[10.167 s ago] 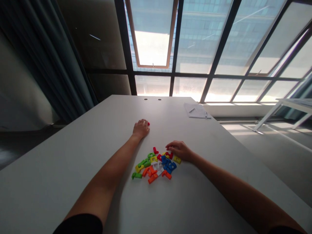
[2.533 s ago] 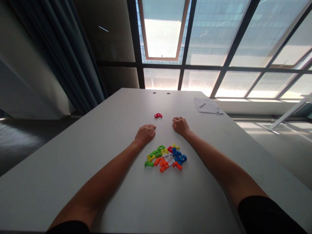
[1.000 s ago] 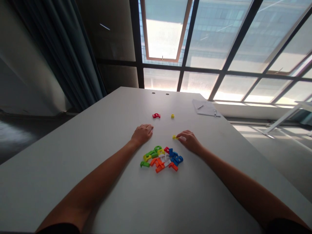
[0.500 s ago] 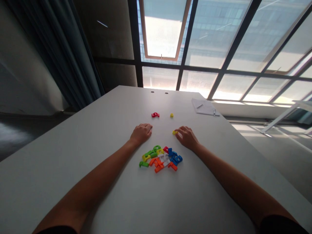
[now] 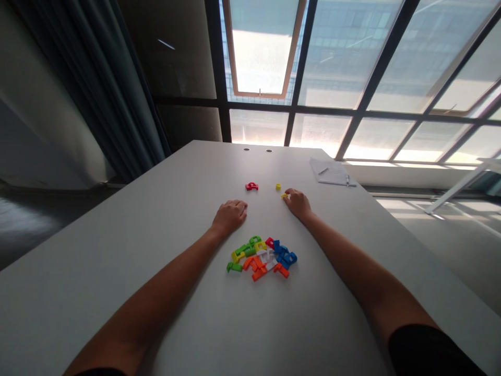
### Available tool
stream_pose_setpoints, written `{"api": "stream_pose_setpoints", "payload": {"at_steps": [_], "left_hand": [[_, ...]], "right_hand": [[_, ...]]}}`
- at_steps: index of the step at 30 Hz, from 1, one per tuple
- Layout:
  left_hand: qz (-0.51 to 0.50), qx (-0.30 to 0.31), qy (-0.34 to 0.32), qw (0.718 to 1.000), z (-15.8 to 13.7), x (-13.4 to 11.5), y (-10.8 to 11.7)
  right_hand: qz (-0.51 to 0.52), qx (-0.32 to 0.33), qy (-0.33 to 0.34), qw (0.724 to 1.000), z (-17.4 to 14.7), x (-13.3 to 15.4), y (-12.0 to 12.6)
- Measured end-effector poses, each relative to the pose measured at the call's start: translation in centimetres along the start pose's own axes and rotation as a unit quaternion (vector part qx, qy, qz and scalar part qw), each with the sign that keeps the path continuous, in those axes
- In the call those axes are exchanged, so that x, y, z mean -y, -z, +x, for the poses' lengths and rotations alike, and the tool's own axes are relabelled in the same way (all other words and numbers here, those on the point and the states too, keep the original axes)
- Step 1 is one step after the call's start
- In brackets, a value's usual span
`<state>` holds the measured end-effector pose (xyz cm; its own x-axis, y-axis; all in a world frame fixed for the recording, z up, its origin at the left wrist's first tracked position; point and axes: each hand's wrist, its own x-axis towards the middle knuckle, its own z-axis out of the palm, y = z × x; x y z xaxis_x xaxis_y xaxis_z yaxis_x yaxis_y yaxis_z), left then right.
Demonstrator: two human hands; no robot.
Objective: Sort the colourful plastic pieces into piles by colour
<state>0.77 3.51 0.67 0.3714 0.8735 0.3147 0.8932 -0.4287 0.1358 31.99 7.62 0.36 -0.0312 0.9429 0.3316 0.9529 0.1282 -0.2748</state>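
Just off the fingertips of the right hand (image 5: 298, 203), on their left, was a small yellow piece (image 5: 284, 196), apparently pinched between thumb and finger with the other fingers curled behind; whether it touched the table (image 5: 219, 324) or hung slightly above it could not be told. A little beyond that pinch and to its left lay the other yellow piece (image 5: 278, 186), near the first but seemingly apart from it. Farther left of the right hand, and beyond the left hand (image 5: 230, 215), sat a red shape (image 5: 251, 186), too small to tell whether it was one part or several joined.

The left hand rested palm down, its fingers close together; whether anything lay under them could not be seen. Nearer the body than both hands, between the forearms, was the mixed pile (image 5: 258, 265) of coloured pieces.

Handling the piece well seemed to call for a light pinch on its edges, so that it did not twist, and for the wrist held low, with the curled fingers clear of the neighbour. A slow, level movement looked safest, since a nudge could have slid the loose one away. The left hand, being well back, left good room.
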Motion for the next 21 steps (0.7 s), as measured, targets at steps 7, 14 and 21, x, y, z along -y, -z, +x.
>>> {"api": "stream_pose_setpoints", "payload": {"at_steps": [7,14,21], "left_hand": [[-0.003,0.005,0.007,1.0,0.0,-0.2,0.2],[-0.003,0.003,0.003,1.0,-0.1,-0.2,0.1],[-0.007,-0.007,-0.003,1.0,0.0,0.1,-0.5]], "right_hand": [[0.017,-0.014,-0.038,0.999,3.6,-0.1,-1.7],[0.021,-0.046,-0.058,0.997,3.9,0.2,-2.2],[0.012,-0.009,-0.051,0.999,1.7,0.0,-1.7]]}}
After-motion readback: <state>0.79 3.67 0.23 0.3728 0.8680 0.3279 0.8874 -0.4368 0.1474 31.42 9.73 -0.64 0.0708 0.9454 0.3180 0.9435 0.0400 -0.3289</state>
